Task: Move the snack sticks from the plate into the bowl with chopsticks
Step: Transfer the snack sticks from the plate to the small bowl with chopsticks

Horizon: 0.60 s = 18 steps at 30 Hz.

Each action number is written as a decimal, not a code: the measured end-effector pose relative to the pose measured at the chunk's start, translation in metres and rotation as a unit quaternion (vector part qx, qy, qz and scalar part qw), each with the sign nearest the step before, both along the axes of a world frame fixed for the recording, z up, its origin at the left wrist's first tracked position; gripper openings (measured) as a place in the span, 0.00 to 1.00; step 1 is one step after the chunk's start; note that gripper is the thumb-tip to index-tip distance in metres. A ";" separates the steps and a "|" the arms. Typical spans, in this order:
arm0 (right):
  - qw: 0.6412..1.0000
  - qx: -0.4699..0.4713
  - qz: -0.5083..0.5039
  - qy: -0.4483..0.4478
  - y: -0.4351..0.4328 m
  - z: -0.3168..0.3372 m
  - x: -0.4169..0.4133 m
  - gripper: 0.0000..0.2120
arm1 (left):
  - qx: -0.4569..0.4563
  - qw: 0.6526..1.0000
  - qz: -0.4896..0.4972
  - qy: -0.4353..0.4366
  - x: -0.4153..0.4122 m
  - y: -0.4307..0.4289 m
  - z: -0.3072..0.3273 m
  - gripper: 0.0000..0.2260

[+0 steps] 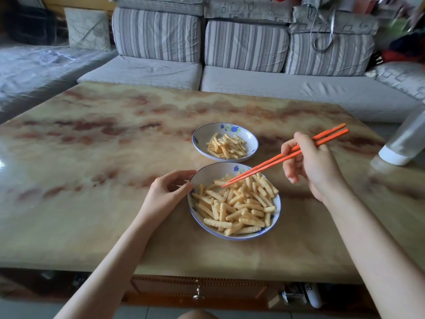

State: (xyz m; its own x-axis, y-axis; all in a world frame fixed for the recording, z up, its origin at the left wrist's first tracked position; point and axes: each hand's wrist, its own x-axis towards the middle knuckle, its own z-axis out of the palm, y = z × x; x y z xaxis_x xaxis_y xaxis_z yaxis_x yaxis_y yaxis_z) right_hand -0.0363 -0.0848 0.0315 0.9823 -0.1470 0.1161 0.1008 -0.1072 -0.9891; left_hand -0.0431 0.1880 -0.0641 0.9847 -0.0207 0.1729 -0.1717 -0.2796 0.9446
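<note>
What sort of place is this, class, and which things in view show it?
Probably a home living room: a grey striped fabric sofa, a low marble-patterned coffee table and a pale embroidered cushion.

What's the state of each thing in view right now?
Plate: heaped with snack sticks, left hand grips rim.
Bowl: partly filled with snack sticks.
Chopsticks: held in right hand, tips together, touching the plate's pile.
Table drawer: closed.
</note>
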 end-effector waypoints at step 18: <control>0.986 0.065 -0.133 -0.074 0.008 -0.017 0.051 0.21 | 0.004 1.000 -0.002 -0.001 0.000 0.000 -0.001 0.14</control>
